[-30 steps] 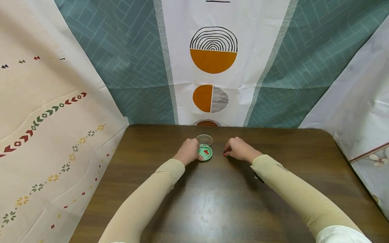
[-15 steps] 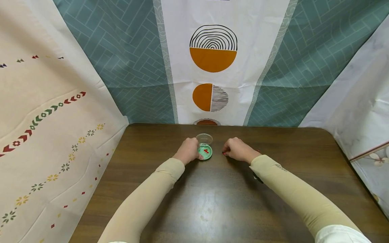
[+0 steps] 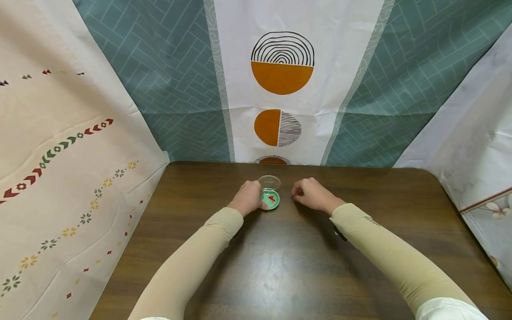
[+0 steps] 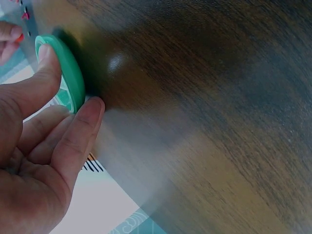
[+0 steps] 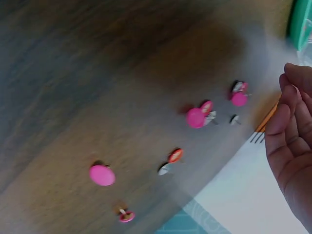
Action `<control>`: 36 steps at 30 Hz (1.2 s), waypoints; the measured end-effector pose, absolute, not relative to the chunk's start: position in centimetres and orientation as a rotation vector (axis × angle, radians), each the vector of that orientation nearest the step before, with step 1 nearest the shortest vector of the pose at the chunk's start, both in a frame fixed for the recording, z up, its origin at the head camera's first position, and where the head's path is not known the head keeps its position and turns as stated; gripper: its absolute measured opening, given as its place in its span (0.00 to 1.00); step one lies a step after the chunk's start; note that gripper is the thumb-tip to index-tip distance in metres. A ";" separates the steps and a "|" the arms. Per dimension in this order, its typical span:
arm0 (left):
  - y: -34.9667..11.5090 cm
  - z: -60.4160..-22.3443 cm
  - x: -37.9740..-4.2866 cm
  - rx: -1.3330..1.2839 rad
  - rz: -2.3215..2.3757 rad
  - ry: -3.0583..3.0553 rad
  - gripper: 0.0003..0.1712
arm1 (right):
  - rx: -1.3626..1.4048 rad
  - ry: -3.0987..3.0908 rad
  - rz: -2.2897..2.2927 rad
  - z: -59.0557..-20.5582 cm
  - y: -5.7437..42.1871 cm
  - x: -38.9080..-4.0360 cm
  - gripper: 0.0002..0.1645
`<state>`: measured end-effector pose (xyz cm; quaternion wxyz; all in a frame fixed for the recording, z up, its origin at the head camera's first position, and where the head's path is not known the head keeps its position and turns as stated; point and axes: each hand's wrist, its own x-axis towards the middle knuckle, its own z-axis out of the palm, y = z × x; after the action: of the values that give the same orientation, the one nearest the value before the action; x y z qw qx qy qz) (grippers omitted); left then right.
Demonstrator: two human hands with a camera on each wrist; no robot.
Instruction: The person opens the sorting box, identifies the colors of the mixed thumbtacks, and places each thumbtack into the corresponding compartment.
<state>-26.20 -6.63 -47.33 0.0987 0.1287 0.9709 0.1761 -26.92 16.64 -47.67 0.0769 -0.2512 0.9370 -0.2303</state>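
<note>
A small round green case (image 3: 274, 204) lies on the table with its clear lid (image 3: 270, 182) tipped back and a few red pieces inside. My left hand (image 3: 248, 198) grips its left side; in the left wrist view the thumb lies over the rim and a finger supports the outer wall. To the right of the case, my right hand (image 3: 314, 195) pinches a small red-orange thumbtack (image 4: 20, 38), visible at the fingertips from the left wrist. Scattered near that hand are loose pink thumbtacks (image 5: 102, 175), an orange-red one (image 5: 175, 155) and silvery ones.
The dark wooden table (image 3: 264, 266) stretches toward me on all sides of the hands. Behind it hangs a teal and white patterned cloth (image 3: 184, 89), with pale cloths at left (image 3: 60, 155) and right (image 3: 472, 124).
My right hand has shifted slightly left toward the case, and the red piece at its fingertips no longer shows from the head. My left hand keeps its grip on the case.
</note>
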 end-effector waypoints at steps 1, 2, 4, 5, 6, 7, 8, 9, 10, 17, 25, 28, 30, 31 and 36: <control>-6.6 -47.3 -26.2 0.384 0.522 2.874 0.21 | -0.747 2.804 -0.713 -47.5 16.5 -26.9 0.03; -6.7 -47.3 -26.2 0.385 0.524 2.874 0.21 | -0.740 2.798 -0.737 -47.4 16.4 -26.9 0.03; -6.7 -47.3 -26.1 0.389 0.526 2.874 0.20 | -0.735 2.783 -0.774 -47.2 16.0 -26.9 0.03; -6.7 -47.3 -26.1 0.391 0.527 2.873 0.19 | -0.733 2.773 -0.794 -47.0 15.9 -26.9 0.03; -6.7 -47.2 -26.1 0.392 0.528 2.874 0.19 | -0.731 2.764 -0.810 -46.8 15.7 -26.9 0.03; -6.7 -47.2 -26.0 0.391 0.529 2.874 0.18 | -0.730 2.757 -0.828 -46.7 15.5 -26.8 0.03; -6.7 -47.2 -26.0 0.388 0.531 2.874 0.18 | -0.729 2.748 -0.847 -46.6 15.4 -26.8 0.04; -6.7 -47.2 -26.0 0.389 0.531 2.875 0.18 | -0.728 2.740 -0.868 -46.6 15.3 -26.8 0.04; -6.7 -47.2 -26.0 0.387 0.530 2.876 0.18 | -0.721 2.731 -0.893 -46.5 15.2 -26.8 0.04; -6.7 -47.3 -25.8 0.371 0.530 2.873 0.19 | -0.600 2.616 -1.121 -46.5 15.1 -27.0 0.06; -6.7 -47.3 -25.7 0.370 0.538 2.865 0.18 | -0.400 2.520 -1.313 -45.8 15.0 -26.9 0.11; -6.8 -47.2 -25.8 0.374 0.542 2.861 0.18 | -0.357 2.507 -1.343 -45.6 14.9 -26.9 0.12; -6.8 -47.2 -25.9 0.381 0.544 2.862 0.17 | -0.328 2.504 -1.363 -45.6 14.7 -27.0 0.11; -6.8 -47.2 -25.9 0.386 0.541 2.866 0.18 | -0.324 2.507 -1.368 -45.6 14.6 -27.1 0.11; -6.8 -47.1 -26.0 0.413 0.518 2.886 0.21 | -0.438 2.567 -1.286 -46.1 14.0 -27.5 0.10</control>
<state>-26.02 -6.78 -47.08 0.0902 0.1390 0.9707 0.1742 -27.53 14.04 -46.05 0.1185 -0.1496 0.8776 -0.4397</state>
